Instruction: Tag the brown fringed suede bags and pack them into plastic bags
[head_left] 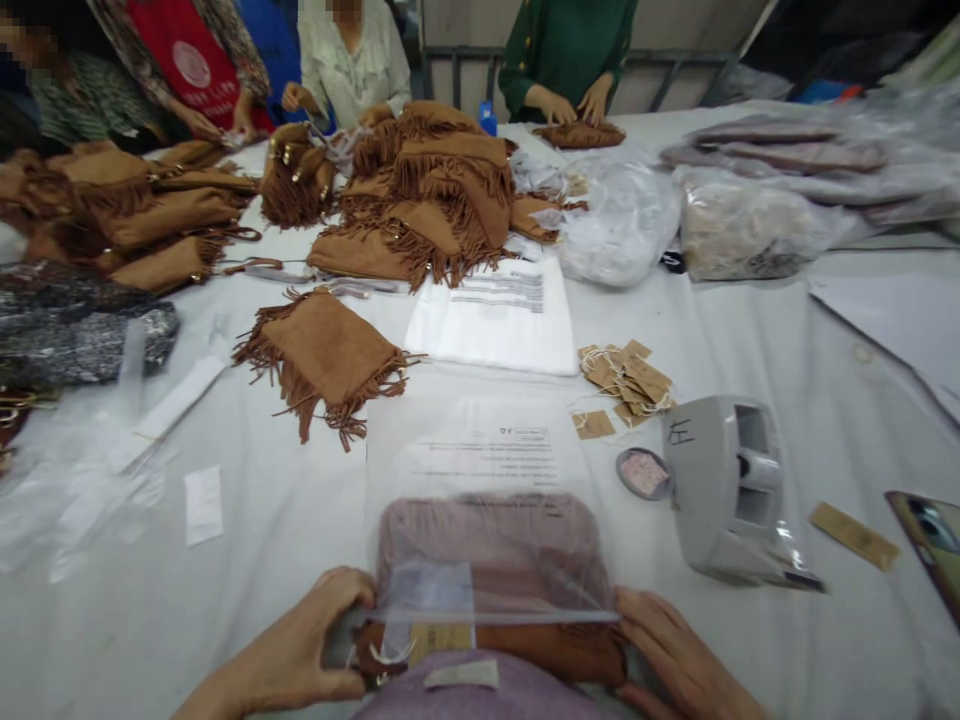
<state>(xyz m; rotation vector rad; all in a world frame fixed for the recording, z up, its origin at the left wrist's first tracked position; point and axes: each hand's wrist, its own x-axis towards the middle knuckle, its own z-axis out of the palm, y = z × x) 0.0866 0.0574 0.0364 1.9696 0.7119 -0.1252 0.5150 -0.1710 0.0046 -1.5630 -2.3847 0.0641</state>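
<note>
A clear plastic bag (pixel 487 540) lies in front of me with a mauve dust pouch and a brown fringed suede bag (pixel 559 650) inside. My left hand (pixel 307 645) grips the bag's near left corner, fingers curled round it. My right hand (pixel 675 650) presses on the near right corner, fingers together on the plastic. A strip of clear tape (pixel 427 600) runs across the folded flap. A second mauve piece (pixel 487 695) lies nearest to me.
A grey tape dispenser (pixel 724 490) stands right of the bag, with a pile of paper tags (pixel 626 380) behind it. A loose fringed bag (pixel 322 355), white sheets (pixel 499 320), heaps of brown bags (pixel 427 190) and filled plastic bags (pixel 750 220) lie further back. Other people work at the far edge.
</note>
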